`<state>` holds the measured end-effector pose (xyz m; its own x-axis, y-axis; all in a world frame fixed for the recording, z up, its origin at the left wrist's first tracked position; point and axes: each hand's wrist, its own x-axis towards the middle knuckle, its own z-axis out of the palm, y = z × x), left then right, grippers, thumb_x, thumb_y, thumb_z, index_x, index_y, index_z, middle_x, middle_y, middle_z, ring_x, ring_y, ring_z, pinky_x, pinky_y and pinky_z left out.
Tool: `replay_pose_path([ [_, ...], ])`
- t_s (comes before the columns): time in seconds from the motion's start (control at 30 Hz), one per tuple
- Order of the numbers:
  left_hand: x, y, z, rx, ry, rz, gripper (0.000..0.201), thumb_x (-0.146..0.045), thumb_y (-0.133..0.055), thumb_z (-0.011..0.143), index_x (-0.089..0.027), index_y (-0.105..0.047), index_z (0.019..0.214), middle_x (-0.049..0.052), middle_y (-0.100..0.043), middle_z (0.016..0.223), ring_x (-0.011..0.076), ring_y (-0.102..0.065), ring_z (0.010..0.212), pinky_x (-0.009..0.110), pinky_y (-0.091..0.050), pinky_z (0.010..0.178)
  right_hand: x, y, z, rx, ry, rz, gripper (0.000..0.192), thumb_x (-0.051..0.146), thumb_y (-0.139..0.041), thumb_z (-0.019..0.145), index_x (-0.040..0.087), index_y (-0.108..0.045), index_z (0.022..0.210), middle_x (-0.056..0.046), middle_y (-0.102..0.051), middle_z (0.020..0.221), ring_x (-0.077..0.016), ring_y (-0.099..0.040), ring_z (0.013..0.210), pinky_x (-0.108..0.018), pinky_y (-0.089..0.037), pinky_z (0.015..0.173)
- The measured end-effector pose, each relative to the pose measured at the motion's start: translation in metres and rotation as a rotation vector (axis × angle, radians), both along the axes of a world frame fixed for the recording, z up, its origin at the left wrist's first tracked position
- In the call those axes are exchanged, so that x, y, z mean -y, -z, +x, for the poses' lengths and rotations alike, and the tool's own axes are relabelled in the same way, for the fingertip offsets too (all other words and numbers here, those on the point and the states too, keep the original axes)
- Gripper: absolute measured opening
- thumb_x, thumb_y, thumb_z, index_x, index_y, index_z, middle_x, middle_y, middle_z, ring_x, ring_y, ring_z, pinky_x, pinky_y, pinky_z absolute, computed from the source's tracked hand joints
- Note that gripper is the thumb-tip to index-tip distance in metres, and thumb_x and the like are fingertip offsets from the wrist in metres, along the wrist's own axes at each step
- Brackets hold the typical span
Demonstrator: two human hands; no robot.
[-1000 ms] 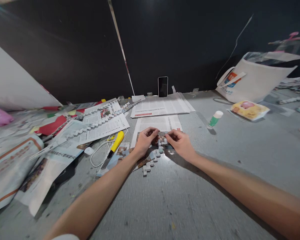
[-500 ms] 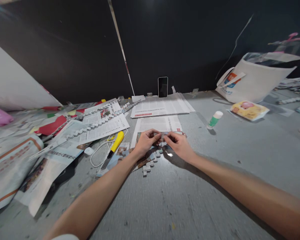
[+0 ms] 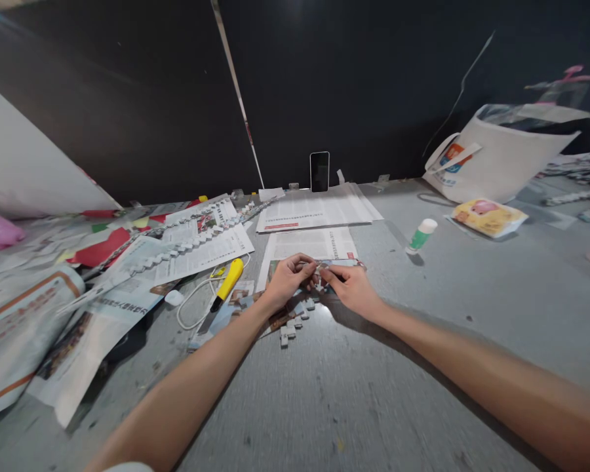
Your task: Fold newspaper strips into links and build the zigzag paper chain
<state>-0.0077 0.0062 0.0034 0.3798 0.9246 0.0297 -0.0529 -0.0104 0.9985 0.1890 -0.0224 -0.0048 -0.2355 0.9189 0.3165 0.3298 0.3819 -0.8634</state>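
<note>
A zigzag chain of folded paper [image 3: 292, 326] trails from between my hands down onto the grey table. My left hand [image 3: 291, 278] pinches its upper end between thumb and fingers. Close beside it, my right hand [image 3: 350, 286] is also closed, its thumb and forefinger on the same end of the chain. The small piece between the fingertips is mostly hidden. Newspaper sheets [image 3: 309, 246] lie just beyond both hands. Left of my left hand is a yellow utility knife [image 3: 230, 280], with a white cord [image 3: 183, 318] looped next to it.
A glue stick [image 3: 421, 236] stands to the right, near a yellow packet [image 3: 490, 217] and a white bag [image 3: 501, 154]. A phone [image 3: 319, 172] leans upright against the dark wall. Paper scraps, a longer folded chain [image 3: 181, 248] and a plastic bag [image 3: 24, 334] crowd the left side.
My right thumb and fingers have shifted slightly at the chain's upper end. Both hands stay in nearly the same place, and the other objects have not moved.
</note>
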Motion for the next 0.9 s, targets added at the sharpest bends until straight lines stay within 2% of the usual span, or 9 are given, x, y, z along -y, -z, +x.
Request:
replay_pose_path([
  [0.17, 0.0021, -0.0020, 0.0017, 0.023, -0.003, -0.002, 0.055, -0.067, -0.077, 0.084, -0.018, -0.056, 0.097, 0.001, -0.069, 0.067, 0.0129, -0.061, 0.055, 0.025, -0.048, 0.058, -0.0002, -0.0001, -0.0006, -0.034, -0.003, -0.016, 0.049, 0.054, -0.054, 0.103, 0.021, -0.057, 0.067, 0.001, -0.054, 0.063, -0.0155, -0.049, 0.061, -0.029, -0.036, 0.060],
  [0.4, 0.0066, -0.0046, 0.0031, -0.075, 0.038, 0.141, 0.054, -0.069, -0.073, 0.087, -0.019, -0.054, 0.088, -0.001, -0.063, 0.065, 0.0128, -0.059, 0.059, 0.024, -0.043, 0.058, -0.0020, 0.0036, -0.0014, 0.022, -0.087, -0.063, 0.050, 0.056, -0.056, 0.102, 0.020, -0.061, 0.067, 0.000, -0.059, 0.062, -0.0150, -0.050, 0.060, -0.029, -0.035, 0.057],
  [0.63, 0.0048, 0.0008, 0.0034, -0.100, 0.074, 0.106, 0.057, -0.073, -0.072, 0.085, -0.019, -0.055, 0.089, 0.000, -0.062, 0.062, 0.0123, -0.055, 0.054, 0.024, -0.039, 0.054, 0.0027, 0.0009, -0.0026, 0.122, -0.072, 0.008, 0.055, 0.053, -0.048, 0.105, 0.021, -0.056, 0.061, 0.002, -0.047, 0.055, -0.0135, -0.042, 0.054, -0.030, -0.029, 0.055],
  [0.9, 0.0042, -0.0041, 0.0031, -0.033, -0.022, 0.084, 0.059, -0.073, -0.075, 0.082, -0.019, -0.053, 0.084, -0.003, -0.058, 0.059, 0.0099, -0.049, 0.051, 0.024, -0.039, 0.054, -0.0002, -0.0004, -0.0016, 0.040, -0.093, -0.037, 0.052, 0.055, -0.050, 0.105, 0.021, -0.058, 0.065, -0.001, -0.061, 0.062, -0.0161, -0.056, 0.060, -0.030, -0.040, 0.061],
])
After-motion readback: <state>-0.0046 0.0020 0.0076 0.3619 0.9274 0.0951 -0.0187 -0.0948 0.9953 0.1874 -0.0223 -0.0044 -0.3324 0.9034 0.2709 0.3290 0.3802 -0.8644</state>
